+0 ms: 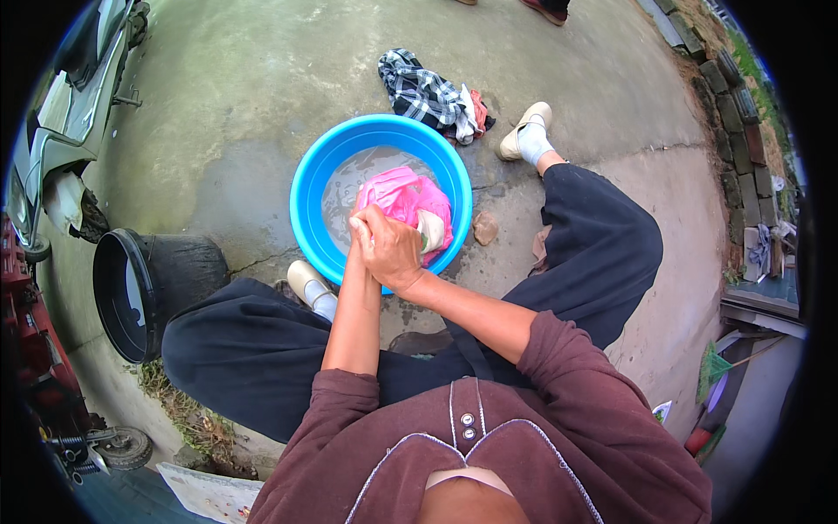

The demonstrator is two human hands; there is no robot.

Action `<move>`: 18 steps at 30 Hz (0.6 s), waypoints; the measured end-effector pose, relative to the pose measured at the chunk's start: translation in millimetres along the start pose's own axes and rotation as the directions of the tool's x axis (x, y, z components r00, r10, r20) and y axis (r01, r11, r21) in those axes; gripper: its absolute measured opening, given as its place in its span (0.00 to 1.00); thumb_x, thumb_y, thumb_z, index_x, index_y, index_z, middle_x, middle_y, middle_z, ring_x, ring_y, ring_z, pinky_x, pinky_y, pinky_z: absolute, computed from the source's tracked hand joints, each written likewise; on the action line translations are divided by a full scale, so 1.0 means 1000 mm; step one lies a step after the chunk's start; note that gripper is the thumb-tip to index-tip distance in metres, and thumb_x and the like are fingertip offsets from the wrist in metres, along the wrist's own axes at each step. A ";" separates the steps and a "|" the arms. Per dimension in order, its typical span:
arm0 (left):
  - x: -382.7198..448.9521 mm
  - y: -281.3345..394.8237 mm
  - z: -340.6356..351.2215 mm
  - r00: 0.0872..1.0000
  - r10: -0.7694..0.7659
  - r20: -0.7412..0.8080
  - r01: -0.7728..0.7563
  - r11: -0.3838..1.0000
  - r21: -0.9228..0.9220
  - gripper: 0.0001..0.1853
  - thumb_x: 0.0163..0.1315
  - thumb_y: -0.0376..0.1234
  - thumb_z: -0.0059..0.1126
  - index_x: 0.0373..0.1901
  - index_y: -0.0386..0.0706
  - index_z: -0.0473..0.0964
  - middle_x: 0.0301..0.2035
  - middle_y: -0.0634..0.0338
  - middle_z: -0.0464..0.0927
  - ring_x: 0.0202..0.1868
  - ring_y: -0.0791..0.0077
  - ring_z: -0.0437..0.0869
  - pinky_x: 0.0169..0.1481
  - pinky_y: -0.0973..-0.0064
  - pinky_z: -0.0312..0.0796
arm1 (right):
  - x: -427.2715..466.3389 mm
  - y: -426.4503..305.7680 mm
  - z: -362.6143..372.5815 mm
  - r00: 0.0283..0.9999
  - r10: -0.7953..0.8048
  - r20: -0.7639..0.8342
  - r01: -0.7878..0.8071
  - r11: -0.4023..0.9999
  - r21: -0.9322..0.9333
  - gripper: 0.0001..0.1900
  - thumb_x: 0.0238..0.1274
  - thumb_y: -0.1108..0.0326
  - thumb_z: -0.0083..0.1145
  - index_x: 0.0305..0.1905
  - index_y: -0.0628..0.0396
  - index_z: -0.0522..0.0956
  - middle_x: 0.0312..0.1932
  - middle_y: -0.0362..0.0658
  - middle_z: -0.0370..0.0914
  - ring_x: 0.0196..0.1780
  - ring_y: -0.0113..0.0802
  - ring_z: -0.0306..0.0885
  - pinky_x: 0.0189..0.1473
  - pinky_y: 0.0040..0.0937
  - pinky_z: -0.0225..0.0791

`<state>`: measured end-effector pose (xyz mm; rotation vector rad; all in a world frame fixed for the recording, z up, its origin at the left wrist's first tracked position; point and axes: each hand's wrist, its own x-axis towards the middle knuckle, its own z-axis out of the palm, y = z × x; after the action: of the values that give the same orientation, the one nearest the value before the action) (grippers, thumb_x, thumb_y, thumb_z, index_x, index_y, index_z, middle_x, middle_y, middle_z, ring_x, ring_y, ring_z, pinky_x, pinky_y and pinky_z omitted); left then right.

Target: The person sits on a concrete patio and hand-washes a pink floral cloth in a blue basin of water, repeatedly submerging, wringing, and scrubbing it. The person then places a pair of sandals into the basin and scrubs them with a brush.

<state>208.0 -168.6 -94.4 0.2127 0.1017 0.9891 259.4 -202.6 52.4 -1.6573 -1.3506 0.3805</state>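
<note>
A wet bright pink cloth point(400, 190) is bunched inside a blue plastic basin point(305, 190), above cloudy grey water point(357, 177). Against its lower part shows a white patch of fabric point(430, 229) with some green. My right hand point(391, 247) has its fingers curled over the near side of the pink cloth and crosses in front of my left hand. Of my left hand point(358, 200) only a sliver shows, beside the cloth's left edge; its fingers are hidden. The basin stands on the concrete between my feet.
Beyond the basin lies a heap of laundry with a black-and-white plaid garment point(419, 88). A stone point(485, 228) sits right of the basin. At left are a black bucket point(186, 268) and a parked scooter point(72, 124). Another person's shoe point(546, 12) shows at the top.
</note>
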 end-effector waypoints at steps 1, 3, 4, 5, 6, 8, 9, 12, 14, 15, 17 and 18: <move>-0.003 -0.002 0.006 0.987 0.058 0.149 -0.039 0.991 -0.128 0.10 0.73 0.44 0.50 0.41 0.50 0.74 0.30 0.64 0.75 0.32 0.71 0.79 0.33 0.67 0.74 | -0.004 0.005 0.002 1.000 -0.018 0.006 0.018 1.000 -0.017 0.08 0.67 0.58 0.53 0.39 0.49 0.75 0.21 0.51 0.78 0.27 0.53 0.80 0.29 0.52 0.70; 0.026 -0.009 0.041 0.865 -0.057 -0.499 0.108 0.991 0.075 0.11 0.73 0.44 0.49 0.43 0.48 0.75 0.32 0.63 0.77 0.33 0.70 0.81 0.35 0.67 0.76 | 0.043 0.052 0.004 0.989 0.142 -0.038 -0.147 0.971 -0.191 0.08 0.67 0.58 0.53 0.41 0.49 0.74 0.22 0.51 0.80 0.27 0.54 0.80 0.30 0.53 0.70; 0.036 -0.013 0.079 0.777 -0.114 -0.619 0.218 0.971 0.095 0.14 0.73 0.44 0.49 0.46 0.44 0.75 0.36 0.60 0.80 0.35 0.68 0.84 0.37 0.67 0.78 | 0.059 0.071 0.002 0.971 0.225 -0.073 -0.237 0.933 -0.269 0.08 0.67 0.58 0.52 0.42 0.49 0.74 0.23 0.52 0.80 0.28 0.54 0.81 0.30 0.54 0.70; 0.038 -0.018 0.098 0.794 -0.121 -0.595 0.218 0.972 0.092 0.15 0.73 0.43 0.50 0.48 0.42 0.75 0.38 0.58 0.81 0.36 0.67 0.85 0.38 0.67 0.80 | 0.060 0.072 0.000 0.973 0.221 -0.060 -0.229 0.929 -0.291 0.08 0.67 0.58 0.52 0.43 0.48 0.74 0.24 0.52 0.80 0.28 0.54 0.81 0.30 0.54 0.70; 0.038 -0.015 0.097 0.790 -0.140 -0.597 0.245 0.964 0.098 0.15 0.73 0.43 0.49 0.48 0.42 0.75 0.38 0.58 0.81 0.36 0.67 0.85 0.38 0.67 0.80 | 0.062 0.068 -0.003 0.977 0.208 -0.039 -0.209 0.926 -0.315 0.08 0.68 0.58 0.51 0.43 0.48 0.74 0.24 0.52 0.81 0.28 0.55 0.81 0.30 0.55 0.70; 0.034 -0.012 0.082 0.911 -0.158 -0.381 0.192 0.980 0.054 0.16 0.74 0.44 0.47 0.48 0.42 0.75 0.38 0.58 0.80 0.37 0.67 0.85 0.39 0.67 0.80 | 0.055 0.054 -0.004 0.982 0.189 -0.028 -0.188 0.934 -0.305 0.08 0.67 0.58 0.53 0.42 0.48 0.75 0.25 0.52 0.81 0.29 0.55 0.81 0.31 0.55 0.70; 0.026 -0.013 0.049 0.982 -0.118 -0.146 0.116 0.993 -0.017 0.16 0.74 0.44 0.46 0.48 0.42 0.74 0.38 0.58 0.80 0.37 0.67 0.85 0.40 0.67 0.80 | 0.037 0.033 -0.007 0.992 0.123 -0.003 -0.121 0.967 -0.224 0.07 0.66 0.59 0.53 0.42 0.48 0.75 0.25 0.51 0.81 0.29 0.55 0.81 0.31 0.54 0.70; 0.001 -0.003 -0.021 0.985 0.021 0.172 0.009 0.985 -0.170 0.17 0.75 0.46 0.45 0.47 0.42 0.75 0.38 0.58 0.81 0.38 0.68 0.85 0.39 0.68 0.80 | 0.001 0.002 -0.001 0.999 -0.001 0.046 0.003 0.999 -0.037 0.07 0.65 0.59 0.55 0.40 0.48 0.77 0.26 0.51 0.81 0.29 0.54 0.81 0.31 0.53 0.71; -0.001 -0.012 0.000 0.994 -0.041 -0.097 0.033 0.995 -0.089 0.18 0.75 0.47 0.45 0.47 0.42 0.75 0.38 0.59 0.81 0.38 0.69 0.85 0.38 0.69 0.80 | 0.011 0.021 0.004 0.999 0.048 0.016 -0.046 0.996 -0.077 0.06 0.64 0.60 0.56 0.40 0.47 0.78 0.26 0.51 0.82 0.29 0.53 0.82 0.31 0.52 0.71; 0.022 -0.020 0.058 0.919 -0.084 -0.386 0.104 0.994 0.031 0.18 0.74 0.47 0.45 0.46 0.43 0.75 0.37 0.59 0.81 0.38 0.70 0.85 0.37 0.70 0.79 | 0.032 0.049 0.001 0.991 0.129 -0.027 -0.131 0.977 -0.167 0.06 0.64 0.60 0.56 0.40 0.47 0.78 0.26 0.51 0.82 0.29 0.52 0.82 0.31 0.52 0.71; 0.039 -0.021 0.094 0.727 -0.082 -0.682 0.227 0.966 0.125 0.15 0.74 0.45 0.48 0.44 0.42 0.75 0.32 0.61 0.80 0.36 0.72 0.83 0.38 0.68 0.79 | 0.065 0.086 0.002 0.957 0.274 -0.099 -0.291 0.910 -0.295 0.06 0.64 0.60 0.56 0.41 0.47 0.78 0.27 0.51 0.82 0.29 0.52 0.82 0.31 0.51 0.71; 0.036 -0.016 0.094 0.742 -0.101 -0.663 0.234 0.965 0.114 0.15 0.74 0.45 0.49 0.45 0.42 0.75 0.33 0.60 0.80 0.36 0.71 0.84 0.38 0.68 0.80 | 0.061 0.082 0.005 0.966 0.239 -0.097 -0.257 0.926 -0.275 0.06 0.64 0.60 0.56 0.41 0.47 0.78 0.26 0.51 0.81 0.29 0.52 0.82 0.31 0.51 0.71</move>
<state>257.9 -159.1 -5.6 0.0189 0.8566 0.8312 325.6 -142.5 3.0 -2.0748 -1.1932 0.2866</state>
